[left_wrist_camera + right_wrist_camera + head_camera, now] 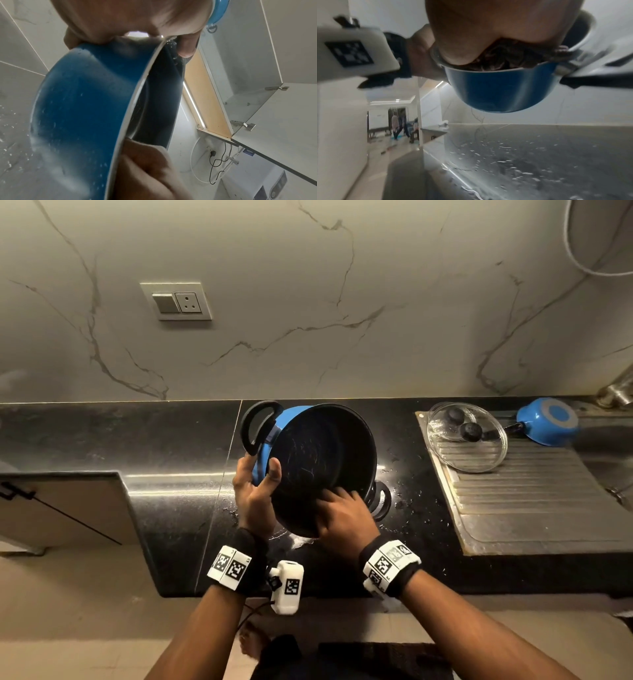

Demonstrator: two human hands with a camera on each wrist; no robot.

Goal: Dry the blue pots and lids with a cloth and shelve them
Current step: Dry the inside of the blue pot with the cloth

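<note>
From my feed, left hand grips the tilted blue pot by its rim, thumb inside; right hand presses a dark cloth in, fingers curled.

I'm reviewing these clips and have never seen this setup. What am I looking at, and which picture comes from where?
No robot: a person wears a head camera and one on each wrist, with marker bands. The head view looks down at a dark, wet counter. The left hand grips the rim of a tilted blue pot, thumb inside. The right hand reaches into the pot; the right wrist view shows a dark cloth under it. On the draining board lie two glass lids and a second blue pot, upside down.
</note>
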